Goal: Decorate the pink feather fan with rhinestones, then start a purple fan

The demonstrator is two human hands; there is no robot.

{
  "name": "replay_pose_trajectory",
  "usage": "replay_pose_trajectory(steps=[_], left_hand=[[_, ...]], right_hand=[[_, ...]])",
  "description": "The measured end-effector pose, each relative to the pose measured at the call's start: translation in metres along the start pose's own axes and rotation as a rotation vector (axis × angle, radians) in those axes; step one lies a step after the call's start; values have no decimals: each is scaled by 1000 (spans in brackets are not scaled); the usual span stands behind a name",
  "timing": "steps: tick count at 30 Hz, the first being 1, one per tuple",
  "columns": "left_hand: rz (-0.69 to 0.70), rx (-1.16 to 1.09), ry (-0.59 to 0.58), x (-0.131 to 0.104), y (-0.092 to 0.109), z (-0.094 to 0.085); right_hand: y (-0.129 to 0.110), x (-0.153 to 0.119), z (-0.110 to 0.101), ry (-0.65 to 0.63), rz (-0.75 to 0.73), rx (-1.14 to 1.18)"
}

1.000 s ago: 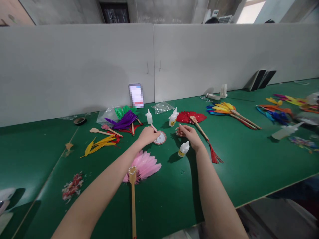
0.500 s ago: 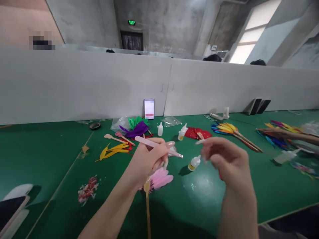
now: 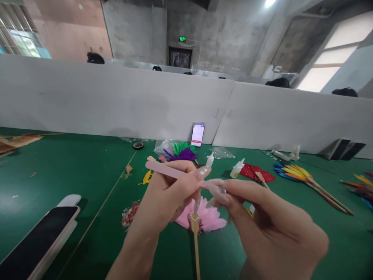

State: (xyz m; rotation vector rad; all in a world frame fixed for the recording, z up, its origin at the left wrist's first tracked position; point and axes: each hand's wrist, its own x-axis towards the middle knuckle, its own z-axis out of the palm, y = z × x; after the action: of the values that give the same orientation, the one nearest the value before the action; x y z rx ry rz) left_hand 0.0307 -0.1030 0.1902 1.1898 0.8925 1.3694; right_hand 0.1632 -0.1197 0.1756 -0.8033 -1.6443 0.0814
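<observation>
"Where are we?"

"Our left hand [image 3: 171, 194] has its grip closed round a slim pale-pink stick-shaped tool [image 3: 163, 169], above the green desk [image 3: 166, 256]. We seem to be doing close fingertip work at its tip."

"And our right hand [image 3: 274, 214]?"

"Thumb and fingers are drawn nearly together at that tip; we can't tell whether they pinch it or something tiny."

"What's below?"

"The pink feather fan with a wooden handle [image 3: 214, 221] lies on the desk."

"What would moving on call for?"

"Steady tool, light fingertips, we'd judge."
</observation>
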Motion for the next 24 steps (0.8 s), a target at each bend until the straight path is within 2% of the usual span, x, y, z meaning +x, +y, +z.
replay_pose_trajectory(steps=[6,11,15,19,24], left_hand=[[-80,42,-104,14,-5,-7],[-165,-54,-193,28,-15,-8],[-234,-194,-212,33,-25,-4],[-286,-261,-193,32,-30,1],[-258,-293,-139,29,-26,2]], right_hand=[[15,0,0,-55,-75,-74],[27,6,-6,-103,-81,-56],[32,8,-9,-87,-47,-29],[34,9,-13,-91,44,97],[35,11,-18,14,300,302]])
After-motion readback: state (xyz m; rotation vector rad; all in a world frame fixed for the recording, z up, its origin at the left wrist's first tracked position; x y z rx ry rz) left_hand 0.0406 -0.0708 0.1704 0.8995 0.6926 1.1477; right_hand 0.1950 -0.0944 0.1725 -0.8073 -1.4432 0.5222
